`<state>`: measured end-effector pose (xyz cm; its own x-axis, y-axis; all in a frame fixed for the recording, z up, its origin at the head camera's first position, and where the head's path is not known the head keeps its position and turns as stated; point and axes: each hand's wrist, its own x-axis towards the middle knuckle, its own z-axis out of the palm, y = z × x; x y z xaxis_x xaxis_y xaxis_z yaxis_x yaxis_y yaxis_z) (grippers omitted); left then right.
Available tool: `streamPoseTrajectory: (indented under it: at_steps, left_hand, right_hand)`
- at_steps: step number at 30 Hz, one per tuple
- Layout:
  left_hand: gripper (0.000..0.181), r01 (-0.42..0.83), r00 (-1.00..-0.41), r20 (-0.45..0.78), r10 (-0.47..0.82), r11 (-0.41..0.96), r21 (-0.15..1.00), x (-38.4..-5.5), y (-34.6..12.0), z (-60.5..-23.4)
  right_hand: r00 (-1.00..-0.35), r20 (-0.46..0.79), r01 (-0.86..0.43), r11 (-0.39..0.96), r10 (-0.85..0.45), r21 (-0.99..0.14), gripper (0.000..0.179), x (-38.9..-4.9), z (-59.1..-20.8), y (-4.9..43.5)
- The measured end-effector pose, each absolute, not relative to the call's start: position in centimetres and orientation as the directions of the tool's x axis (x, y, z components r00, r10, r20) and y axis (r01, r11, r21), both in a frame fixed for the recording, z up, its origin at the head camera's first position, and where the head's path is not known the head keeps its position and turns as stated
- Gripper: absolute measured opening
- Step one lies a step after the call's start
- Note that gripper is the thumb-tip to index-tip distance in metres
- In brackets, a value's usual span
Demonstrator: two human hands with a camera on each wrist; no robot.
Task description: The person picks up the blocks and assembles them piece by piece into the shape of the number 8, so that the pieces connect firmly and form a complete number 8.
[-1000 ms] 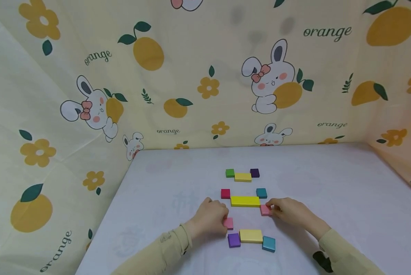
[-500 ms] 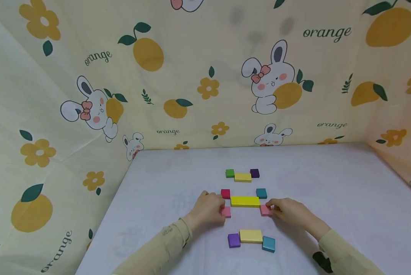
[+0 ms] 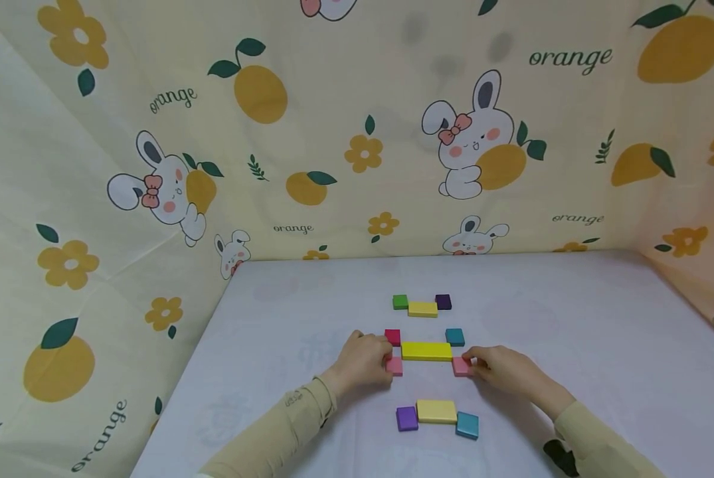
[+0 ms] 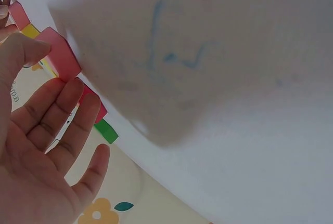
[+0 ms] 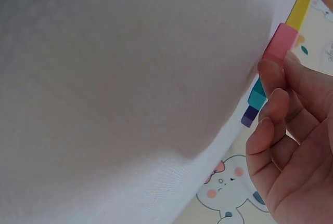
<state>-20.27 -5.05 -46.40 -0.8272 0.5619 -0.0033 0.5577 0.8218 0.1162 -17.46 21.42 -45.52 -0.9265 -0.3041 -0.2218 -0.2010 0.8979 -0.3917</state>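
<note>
My left hand (image 3: pixel 362 362) pinches a pink block (image 3: pixel 396 366) between thumb and fingers, at the near left corner of a long yellow block (image 3: pixel 426 352). At that block's near right corner, my right hand (image 3: pixel 506 369) pinches another pink block (image 3: pixel 461 367); in the right wrist view, thumb and index finger meet on this pink block (image 5: pixel 281 41). A red block (image 3: pixel 392 337) lies at the far left corner and a teal block (image 3: pixel 455 337) at the far right. The fingers partly cover both pink blocks.
Farther back lie a green block (image 3: pixel 400 302), a pale yellow block (image 3: pixel 422 309) and a dark purple block (image 3: pixel 443 302). Nearer are a purple block (image 3: pixel 407 419), a cream-yellow block (image 3: pixel 436 411) and a blue-teal block (image 3: pixel 467 425). A patterned cloth (image 3: pixel 345 79) hangs behind the white table (image 3: pixel 572 318).
My left hand has moved the pink block away from the near purple block, up to the long yellow block's left end. The right hand stays in place on its pink block.
</note>
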Motion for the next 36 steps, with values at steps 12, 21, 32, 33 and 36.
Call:
streamPoseTrajectory:
  at_steps: [12, 21, 32, 33, 36]
  left_hand:
    - [0.018, 0.546, -0.834, -0.012, 0.552, 0.827, 0.136, -20.19, -5.05, -46.29]
    - [0.014, 0.576, -0.815, 0.003, 0.579, 0.81, 0.106, -20.22, -5.16, -46.18]
    - [0.016, 0.556, -0.83, -0.002, 0.558, 0.828, 0.07, -20.16, -5.12, -46.42]
    - [0.017, 0.555, -0.831, -0.003, 0.556, 0.829, 0.068, -20.13, -5.13, -46.4]
    - [0.018, 0.555, -0.831, -0.005, 0.557, 0.829, 0.068, -20.07, -5.18, -46.34]
  right_hand:
    - [-0.926, -0.22, -0.206, 0.9, -0.306, -0.384, 0.025, -17.47, -45.38, 21.3]
    - [-0.926, -0.222, -0.21, 0.905, -0.305, -0.37, 0.026, -17.45, -45.4, 21.16]
    - [-0.929, -0.204, -0.228, 0.91, -0.31, -0.347, 0.027, -17.42, -45.48, 21.01]
    - [-0.929, -0.207, -0.223, 0.912, -0.306, -0.345, 0.027, -17.39, -45.49, 20.99]
    - [-0.931, -0.204, -0.223, 0.913, -0.304, -0.341, 0.029, -17.24, -45.5, 20.99]
